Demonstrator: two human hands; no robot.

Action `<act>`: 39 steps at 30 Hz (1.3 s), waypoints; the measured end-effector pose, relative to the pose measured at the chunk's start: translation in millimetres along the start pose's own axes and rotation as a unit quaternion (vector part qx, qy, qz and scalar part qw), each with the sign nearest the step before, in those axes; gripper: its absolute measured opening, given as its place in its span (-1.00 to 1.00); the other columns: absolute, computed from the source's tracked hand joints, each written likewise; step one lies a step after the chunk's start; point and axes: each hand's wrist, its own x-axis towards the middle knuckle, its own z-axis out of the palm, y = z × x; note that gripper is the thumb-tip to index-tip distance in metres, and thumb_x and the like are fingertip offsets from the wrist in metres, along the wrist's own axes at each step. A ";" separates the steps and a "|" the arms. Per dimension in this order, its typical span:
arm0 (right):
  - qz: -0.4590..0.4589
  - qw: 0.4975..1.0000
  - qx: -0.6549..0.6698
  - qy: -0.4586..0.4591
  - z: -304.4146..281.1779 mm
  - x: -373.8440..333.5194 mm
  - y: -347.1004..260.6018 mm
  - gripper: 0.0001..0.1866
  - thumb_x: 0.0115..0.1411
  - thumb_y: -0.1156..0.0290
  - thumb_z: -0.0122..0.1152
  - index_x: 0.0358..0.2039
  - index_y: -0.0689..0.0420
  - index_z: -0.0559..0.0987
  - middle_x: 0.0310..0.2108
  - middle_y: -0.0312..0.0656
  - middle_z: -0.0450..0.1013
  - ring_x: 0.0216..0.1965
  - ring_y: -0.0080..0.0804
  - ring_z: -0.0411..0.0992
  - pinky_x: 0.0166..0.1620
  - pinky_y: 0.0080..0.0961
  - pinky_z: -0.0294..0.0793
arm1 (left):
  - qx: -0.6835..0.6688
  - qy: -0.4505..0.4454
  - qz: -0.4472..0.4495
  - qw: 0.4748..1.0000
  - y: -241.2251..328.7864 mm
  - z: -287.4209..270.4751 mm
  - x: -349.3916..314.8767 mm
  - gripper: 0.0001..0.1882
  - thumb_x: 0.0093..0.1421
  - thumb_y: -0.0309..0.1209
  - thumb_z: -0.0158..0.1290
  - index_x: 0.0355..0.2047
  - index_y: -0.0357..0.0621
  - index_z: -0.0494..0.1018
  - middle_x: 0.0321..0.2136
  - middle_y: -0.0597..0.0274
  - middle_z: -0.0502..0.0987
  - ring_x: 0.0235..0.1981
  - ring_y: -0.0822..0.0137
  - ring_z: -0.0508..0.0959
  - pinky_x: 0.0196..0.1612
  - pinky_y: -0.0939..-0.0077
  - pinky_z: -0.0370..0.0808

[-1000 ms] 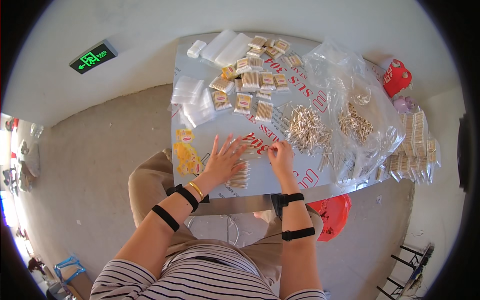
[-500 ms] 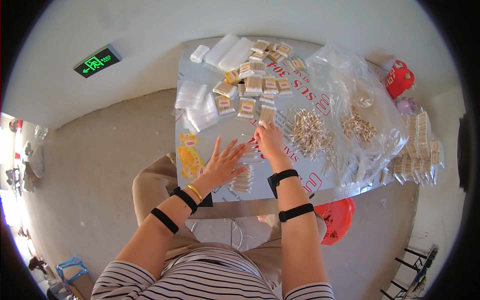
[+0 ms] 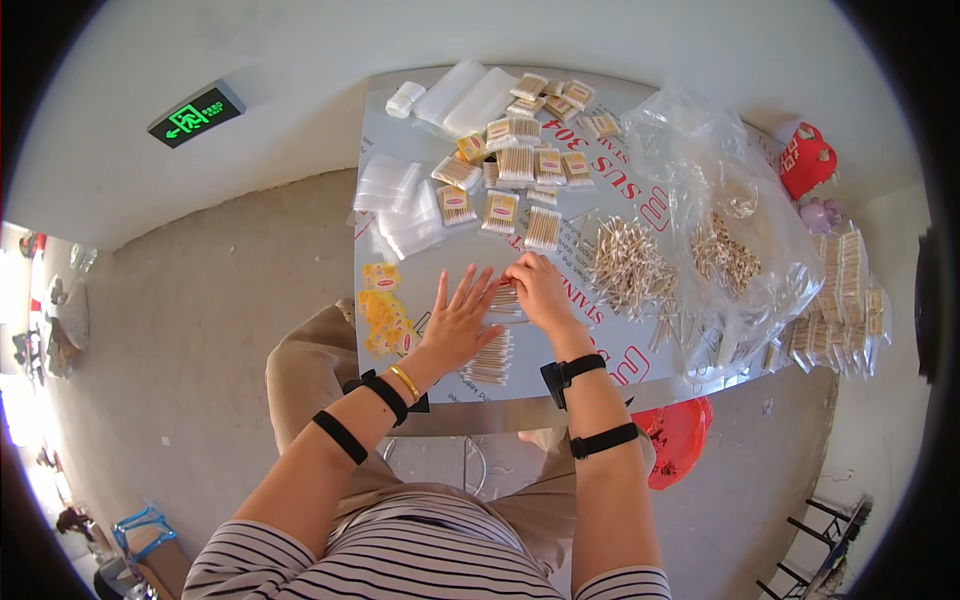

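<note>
My left hand (image 3: 458, 325) lies flat with fingers spread, its fingertips beside a small row of cotton swabs (image 3: 506, 298). Below it, its thumb side borders a neat stack of swabs (image 3: 488, 360) laid side by side. My right hand (image 3: 541, 290) is closed in a pinch at the top of the upper row, close to the left fingertips; what it grips is hidden. A big loose pile of cotton swabs (image 3: 630, 265) lies to the right. Several filled swab packets (image 3: 500, 212) are scattered beyond my hands.
Yellow label cards (image 3: 385, 312) lie at the table's left edge, below clear plastic sleeves (image 3: 405, 215). A large clear bag (image 3: 720, 215) with more swabs covers the right side. Stacked packets (image 3: 835, 300) stand at the far right, near a red bag (image 3: 806, 160).
My right hand's fingers have drawn in toward my left fingertips. The single swab that stuck out by them is no longer visible. The view has shifted slightly.
</note>
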 end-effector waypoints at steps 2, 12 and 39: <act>0.004 1.000 0.022 0.019 -4.3 -6.3 2.9 -0.87 0.14 0.55 0.21 -0.33 0.03 0.64 -0.30 -0.26 0.43 -0.16 -0.19 0.42 -0.11 -0.21 0.42 | 0.036 -0.003 0.005 0.999 3.6 4.1 7.4 -0.21 0.36 0.13 -0.21 0.41 -0.13 0.03 0.45 0.18 -0.04 0.48 0.11 -0.15 0.43 -0.20 -0.35; 0.210 0.969 0.054 0.116 -64.5 -111.6 24.2 -0.77 0.06 0.60 0.24 -0.25 0.06 0.62 -0.26 -0.15 0.44 -0.14 -0.09 0.40 -0.09 -0.22 0.41 | 0.055 -0.085 0.042 0.994 9.2 2.6 11.5 -0.24 0.38 0.15 -0.29 0.42 -0.07 0.03 0.42 0.34 0.06 0.47 0.26 -0.08 0.44 -0.20 -0.38; 0.083 0.993 -0.069 0.058 12.3 -14.4 -4.3 -0.94 0.09 0.50 0.24 -0.39 0.07 0.55 -0.31 -0.15 0.39 -0.18 -0.09 0.41 -0.13 -0.15 0.43 | 0.037 -0.084 0.116 0.989 -6.6 11.1 4.9 -0.17 0.35 0.16 -0.26 0.44 -0.09 -0.07 0.46 0.23 -0.04 0.49 0.28 -0.17 0.45 -0.12 -0.38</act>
